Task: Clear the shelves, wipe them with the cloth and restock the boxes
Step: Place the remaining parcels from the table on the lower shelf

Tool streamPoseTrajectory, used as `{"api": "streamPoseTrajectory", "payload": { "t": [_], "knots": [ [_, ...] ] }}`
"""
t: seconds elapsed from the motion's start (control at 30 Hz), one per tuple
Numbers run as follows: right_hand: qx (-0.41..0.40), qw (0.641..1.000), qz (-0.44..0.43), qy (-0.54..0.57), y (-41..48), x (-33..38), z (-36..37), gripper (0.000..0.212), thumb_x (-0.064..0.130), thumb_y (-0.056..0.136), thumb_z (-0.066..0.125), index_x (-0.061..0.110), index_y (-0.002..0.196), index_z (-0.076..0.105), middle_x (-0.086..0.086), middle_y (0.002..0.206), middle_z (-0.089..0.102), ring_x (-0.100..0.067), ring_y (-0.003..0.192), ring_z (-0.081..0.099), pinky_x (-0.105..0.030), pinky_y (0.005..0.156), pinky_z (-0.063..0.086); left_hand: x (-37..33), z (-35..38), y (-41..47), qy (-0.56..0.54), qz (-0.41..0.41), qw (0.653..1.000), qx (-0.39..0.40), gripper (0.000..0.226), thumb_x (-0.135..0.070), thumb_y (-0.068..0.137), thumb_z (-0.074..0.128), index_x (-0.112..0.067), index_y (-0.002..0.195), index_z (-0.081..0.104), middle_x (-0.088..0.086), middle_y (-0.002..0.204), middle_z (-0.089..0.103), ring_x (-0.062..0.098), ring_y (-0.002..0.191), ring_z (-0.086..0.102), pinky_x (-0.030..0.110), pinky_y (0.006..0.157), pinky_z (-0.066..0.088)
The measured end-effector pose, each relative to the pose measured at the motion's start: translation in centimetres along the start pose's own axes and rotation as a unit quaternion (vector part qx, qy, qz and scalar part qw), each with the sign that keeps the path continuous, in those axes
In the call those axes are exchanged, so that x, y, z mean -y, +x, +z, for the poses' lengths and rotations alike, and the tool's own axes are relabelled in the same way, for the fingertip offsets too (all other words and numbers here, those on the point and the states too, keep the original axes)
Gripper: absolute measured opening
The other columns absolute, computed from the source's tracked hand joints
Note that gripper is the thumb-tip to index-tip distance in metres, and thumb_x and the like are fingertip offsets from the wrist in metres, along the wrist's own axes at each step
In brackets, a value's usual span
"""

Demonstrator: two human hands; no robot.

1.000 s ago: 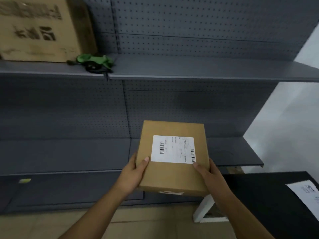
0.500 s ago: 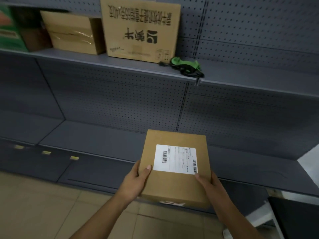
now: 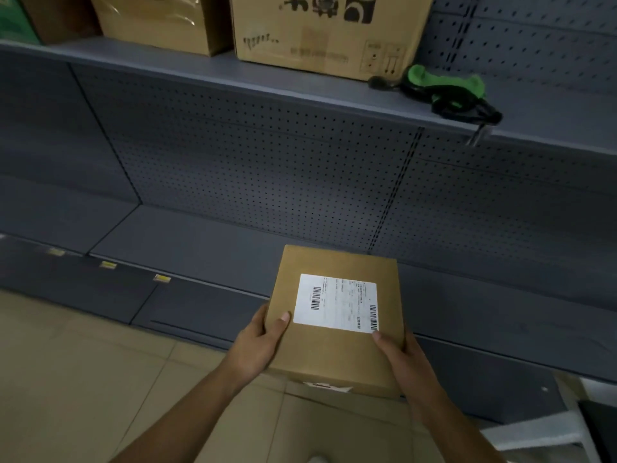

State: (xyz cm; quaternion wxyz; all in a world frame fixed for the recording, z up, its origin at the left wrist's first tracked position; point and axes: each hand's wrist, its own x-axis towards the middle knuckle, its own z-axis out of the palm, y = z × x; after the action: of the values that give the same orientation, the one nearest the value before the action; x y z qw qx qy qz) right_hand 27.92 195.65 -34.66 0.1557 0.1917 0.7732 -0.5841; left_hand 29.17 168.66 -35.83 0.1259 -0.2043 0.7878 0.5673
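Observation:
I hold a flat brown cardboard box (image 3: pixel 334 349) with a white shipping label in front of me, above the front edge of the lower grey shelf (image 3: pixel 207 248). My left hand (image 3: pixel 258 345) grips its left side with the thumb on top. My right hand (image 3: pixel 400 359) grips its right side the same way. On the upper shelf (image 3: pixel 300 91) stand a large printed carton (image 3: pixel 327 31) and a plain carton (image 3: pixel 157 21). A green cloth (image 3: pixel 444 86) lies bunched on that shelf to the right of the printed carton.
Grey pegboard (image 3: pixel 267 162) backs the shelving. Small yellow price tags (image 3: pixel 162 279) sit along the lower shelf's front edge. A green box (image 3: pixel 13 21) shows at the top left. Tiled floor (image 3: pixel 83 379) lies below; a white and black object (image 3: pixel 574 429) is at the bottom right.
The view has swung left and closer along the shelving, bringing the cartons on the upper shelf into view. The box stays held in both hands in the same grip.

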Motion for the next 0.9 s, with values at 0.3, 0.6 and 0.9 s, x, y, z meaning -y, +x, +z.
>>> {"api": "streamPoseTrajectory", "payload": {
  "t": [0.3, 0.6, 0.9],
  "knots": [
    [0.014, 0.999, 0.036, -0.036, 9.8, -2.2, 3.5, 0.042, 0.048, 0.094, 0.065, 0.047, 0.133, 0.049, 0.023, 0.115, 0.061, -0.005, 0.103, 0.06, -0.039, 0.094, 0.049, 3.9, 1.6, 10.1, 0.031, -0.05, 0.998, 0.01, 0.064, -0.07, 0.093, 0.049, -0.041, 0.149, 0.041, -0.009, 0.134, 0.063, 0.017, 0.121, 0.061, 0.034, 0.103, 0.047],
    [-0.022, 0.998, 0.046, -0.047, 17.8, -5.1, 6.1, 0.081, 0.065, 0.074, 0.071, 0.035, 0.146, 0.05, 0.007, 0.127, 0.059, -0.018, 0.104, 0.059, -0.035, 0.092, 0.043, 7.1, 3.7, 19.3, 0.063, -0.067, 0.995, 0.045, 0.078, -0.072, 0.094, 0.043, -0.034, 0.159, 0.024, -0.002, 0.146, 0.056, 0.026, 0.13, 0.055, 0.032, 0.106, 0.044],
    [-0.025, 0.997, 0.06, -0.042, 25.2, -9.2, 9.2, 0.063, 0.07, 0.077, 0.068, 0.043, 0.133, 0.059, 0.012, 0.125, 0.067, -0.019, 0.111, 0.065, -0.05, 0.102, 0.051, 10.4, 4.1, 27.1, 0.058, -0.055, 0.996, 0.051, 0.071, -0.071, 0.093, 0.046, -0.032, 0.152, 0.039, -0.002, 0.14, 0.06, 0.023, 0.128, 0.056, 0.031, 0.107, 0.042]
  ]
}}
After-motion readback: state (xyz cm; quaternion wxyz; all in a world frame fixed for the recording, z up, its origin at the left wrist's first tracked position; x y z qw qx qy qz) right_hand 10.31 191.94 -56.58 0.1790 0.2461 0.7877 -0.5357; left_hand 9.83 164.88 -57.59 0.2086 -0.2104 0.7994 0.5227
